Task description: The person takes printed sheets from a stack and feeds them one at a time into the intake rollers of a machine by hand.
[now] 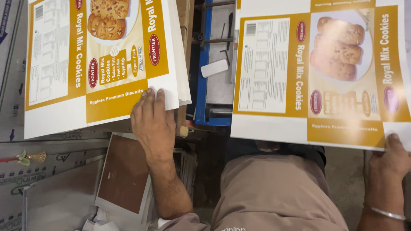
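Two large printed cardboard sheets, white and mustard yellow with cookie pictures, lie flat in front of me. My left hand (150, 119) rests with fingers together on the near right corner of the left sheet stack (64, 115). The right sheet (274, 124) lies over a blue machine bed. My right hand (391, 158), with a metal bangle at the wrist, pinches that sheet's near right corner, thumb on top.
A blue metal machine frame (201, 85) with a small white block (214, 68) runs between the two sheets. A brown-faced board (124, 175) leans below my left arm. Grey cartons (51, 149) sit at lower left. My beige trouser leg (274, 196) fills the lower middle.
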